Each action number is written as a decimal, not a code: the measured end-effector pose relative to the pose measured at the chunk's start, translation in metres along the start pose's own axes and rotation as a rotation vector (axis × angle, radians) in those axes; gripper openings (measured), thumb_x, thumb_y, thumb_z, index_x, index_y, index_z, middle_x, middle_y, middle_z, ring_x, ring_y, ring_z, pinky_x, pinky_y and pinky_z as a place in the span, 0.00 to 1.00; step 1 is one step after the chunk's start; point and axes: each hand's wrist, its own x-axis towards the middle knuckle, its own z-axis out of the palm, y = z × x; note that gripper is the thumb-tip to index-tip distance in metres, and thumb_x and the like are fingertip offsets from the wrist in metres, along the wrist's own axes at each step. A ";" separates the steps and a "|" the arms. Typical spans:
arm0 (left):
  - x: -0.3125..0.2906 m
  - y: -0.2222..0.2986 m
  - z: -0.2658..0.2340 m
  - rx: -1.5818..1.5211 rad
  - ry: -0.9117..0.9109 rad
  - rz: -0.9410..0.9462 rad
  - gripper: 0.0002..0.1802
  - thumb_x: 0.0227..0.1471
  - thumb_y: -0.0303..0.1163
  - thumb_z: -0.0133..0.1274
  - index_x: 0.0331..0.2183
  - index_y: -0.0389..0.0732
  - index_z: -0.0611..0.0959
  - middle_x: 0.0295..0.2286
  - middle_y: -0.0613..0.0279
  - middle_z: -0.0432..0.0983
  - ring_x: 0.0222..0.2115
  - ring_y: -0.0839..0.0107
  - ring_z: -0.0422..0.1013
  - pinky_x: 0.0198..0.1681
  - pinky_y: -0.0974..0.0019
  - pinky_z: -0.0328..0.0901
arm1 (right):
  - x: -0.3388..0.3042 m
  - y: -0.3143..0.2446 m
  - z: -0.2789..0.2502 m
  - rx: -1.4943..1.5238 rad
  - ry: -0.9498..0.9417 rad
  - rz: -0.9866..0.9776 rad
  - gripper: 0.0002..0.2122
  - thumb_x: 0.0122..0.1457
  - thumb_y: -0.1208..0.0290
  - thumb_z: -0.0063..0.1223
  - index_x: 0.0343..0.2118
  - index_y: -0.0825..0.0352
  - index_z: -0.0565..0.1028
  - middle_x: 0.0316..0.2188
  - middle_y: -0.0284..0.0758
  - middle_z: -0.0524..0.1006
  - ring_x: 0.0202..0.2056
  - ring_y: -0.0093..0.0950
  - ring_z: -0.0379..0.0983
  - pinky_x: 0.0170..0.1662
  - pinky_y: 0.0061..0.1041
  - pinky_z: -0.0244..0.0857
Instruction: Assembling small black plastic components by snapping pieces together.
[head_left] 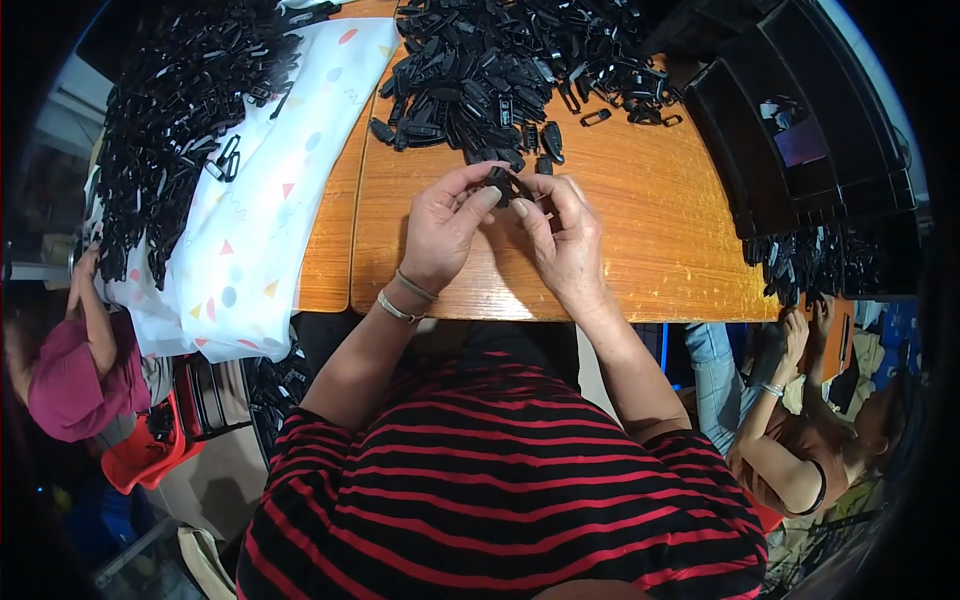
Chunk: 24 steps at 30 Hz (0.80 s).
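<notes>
Over the near part of the wooden table, my left hand [443, 228] and my right hand [568, 240] meet at a small black plastic part [508, 186]. My left thumb and fingers pinch one side of it. On the other side, my right thumb and fingers are closed on it too. Its exact kind, and whether it is one piece or two, I cannot make out. Just beyond my fingers lies a large heap of black plastic pieces [470, 85], some solid and oblong, others open frames.
A patterned white sheet [262, 220] drapes over the table's left side, with another heap of black pieces [170, 130] on it. At right stands a black bin [800, 130], with more pieces [810, 262] beside it. Other people sit at left [85, 375] and right [790, 450].
</notes>
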 end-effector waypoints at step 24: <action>-0.003 -0.022 0.026 0.086 -0.091 -0.017 0.16 0.64 0.38 0.39 0.32 0.37 0.75 0.27 0.67 0.71 0.28 0.81 0.65 0.33 0.76 0.62 | -0.025 0.011 0.016 0.018 0.054 0.021 0.20 0.48 0.77 0.60 0.45 0.68 0.69 0.36 0.41 0.70 0.36 0.36 0.71 0.37 0.30 0.67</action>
